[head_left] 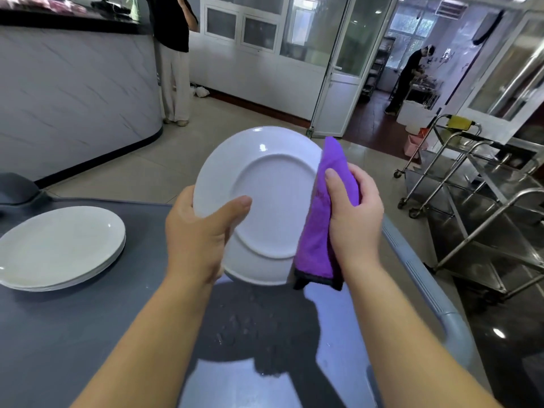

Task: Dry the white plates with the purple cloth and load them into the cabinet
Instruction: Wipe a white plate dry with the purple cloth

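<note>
Plate (270,201) edge behind purple cloth (315,237)

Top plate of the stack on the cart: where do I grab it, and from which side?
Pinch the top plate by its right rim, coming from the right. The stack lies flat, face up, so only the flared rim gives fingers an edge: thumb on top, fingertips under.

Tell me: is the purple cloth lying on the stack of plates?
No, the right hand grips the purple cloth against the rim of the plate that the left hand holds, away from the stack.
</note>
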The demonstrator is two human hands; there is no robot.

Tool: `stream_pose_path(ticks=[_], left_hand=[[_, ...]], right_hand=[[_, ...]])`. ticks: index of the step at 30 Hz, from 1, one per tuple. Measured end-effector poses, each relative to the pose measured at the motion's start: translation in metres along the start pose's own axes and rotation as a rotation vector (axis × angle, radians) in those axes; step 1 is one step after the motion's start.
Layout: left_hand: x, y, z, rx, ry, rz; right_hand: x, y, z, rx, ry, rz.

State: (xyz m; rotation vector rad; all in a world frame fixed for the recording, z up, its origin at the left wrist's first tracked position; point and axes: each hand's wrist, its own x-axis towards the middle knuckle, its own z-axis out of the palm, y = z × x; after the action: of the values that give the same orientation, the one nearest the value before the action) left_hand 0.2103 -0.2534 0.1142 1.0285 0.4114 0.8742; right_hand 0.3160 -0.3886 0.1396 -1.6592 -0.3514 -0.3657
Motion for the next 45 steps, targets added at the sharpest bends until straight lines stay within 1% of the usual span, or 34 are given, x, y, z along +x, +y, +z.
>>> stream_pose_path(ticks=[2,3,4,5,7,9,11,12,13,14,15,17,18,19,20,22,24,25,27,29,31,33,34,35,37,39,41,43,45], left_hand=[[-0.011,-0.006,0.009,-0.047,0.063,0.035],[-0.014,-0.01,0.011,-0.062,0.073,0.046],[-0.016,-0.012,0.011,-0.073,0.066,0.035],[-0.016,-0.012,0.009,-0.082,0.043,0.002],[-0.011,-0.008,0.0,-0.09,-0.037,-0.096],[-0.004,-0.002,-0.01,-0.045,-0.117,-0.139],[0.002,0.004,-0.014,0.012,-0.119,-0.123],[0.003,0.006,-0.013,0.03,-0.1,-0.116],[0.002,0.006,-0.012,0.035,-0.074,-0.1],[0.001,0.006,-0.01,0.036,-0.046,-0.083],[-0.003,0.004,-0.007,0.035,-0.017,-0.064],[-0.013,-0.002,0.001,0.007,0.051,-0.042],[-0.018,-0.004,0.005,-0.016,0.072,-0.041],[-0.02,-0.006,0.006,-0.037,0.074,-0.045],[-0.02,-0.006,0.005,-0.048,0.051,-0.06],[-0.014,-0.003,-0.004,-0.048,-0.053,-0.119],[-0.004,0.002,-0.015,-0.009,-0.166,-0.161],[-0.001,0.003,-0.017,-0.003,-0.193,-0.162],[0.002,0.002,-0.016,-0.007,-0.173,-0.145],[0.0,-0.002,-0.013,-0.019,-0.107,-0.12],[-0.003,-0.004,-0.008,-0.011,-0.068,-0.078],[-0.005,-0.007,-0.005,-0.023,-0.037,-0.043],[-0.005,-0.007,-0.004,-0.035,-0.01,-0.032],[-0.005,-0.007,-0.003,-0.036,0.012,-0.027],[-0.007,-0.008,-0.004,-0.009,0.039,-0.035],[-0.009,-0.008,-0.005,-0.006,0.06,-0.037],[-0.01,-0.007,-0.005,0.016,0.071,-0.017],[-0.01,-0.005,-0.002,0.051,0.054,0.018],[-0.011,-0.004,-0.001,0.091,0.024,0.035]], right_hand=[[-0.029,0.007,0.015,0.132,0.147,0.203],[-0.043,0.009,0.02,0.184,0.173,0.297],[-0.052,0.012,0.023,0.209,0.175,0.342],[-0.053,0.015,0.022,0.221,0.164,0.337],[-0.034,0.016,0.011,0.195,0.093,0.254],[-0.008,0.011,-0.003,0.077,-0.069,0.123],[0.009,0.002,-0.014,-0.035,-0.241,-0.002],[0.014,-0.001,-0.017,-0.062,-0.278,-0.046],[0.015,-0.002,-0.017,-0.065,-0.274,-0.075],[0.014,-0.002,-0.016,-0.053,-0.222,-0.084],[0.008,0.001,-0.012,-0.025,-0.124,-0.058],[-0.016,0.012,0.001,0.073,0.104,0.097],[-0.032,0.017,0.009,0.134,0.159,0.202],[-0.046,0.02,0.014,0.189,0.171,0.284],[-0.054,0.023,0.015,0.219,0.161,0.321],[-0.042,0.025,0.009,0.192,0.097,0.263],[-0.016,0.017,-0.003,0.09,-0.044,0.14],[-0.005,0.011,-0.008,0.041,-0.123,0.073],[0.009,0.0,-0.014,-0.043,-0.224,-0.051],[0.011,-0.001,-0.014,-0.052,-0.192,-0.104],[-0.001,0.006,-0.008,-0.002,-0.063,-0.057],[-0.025,0.021,0.004,0.093,0.095,0.103],[-0.038,0.027,0.011,0.147,0.135,0.207],[-0.05,0.033,0.015,0.17,0.144,0.293],[-0.061,0.042,0.017,0.153,0.102,0.36],[-0.057,0.045,0.014,0.093,0.074,0.331],[-0.05,0.043,0.011,-0.035,0.087,0.211],[-0.043,0.036,0.012,-0.21,0.114,-0.042],[-0.034,0.031,0.016,-0.357,0.09,-0.273]])
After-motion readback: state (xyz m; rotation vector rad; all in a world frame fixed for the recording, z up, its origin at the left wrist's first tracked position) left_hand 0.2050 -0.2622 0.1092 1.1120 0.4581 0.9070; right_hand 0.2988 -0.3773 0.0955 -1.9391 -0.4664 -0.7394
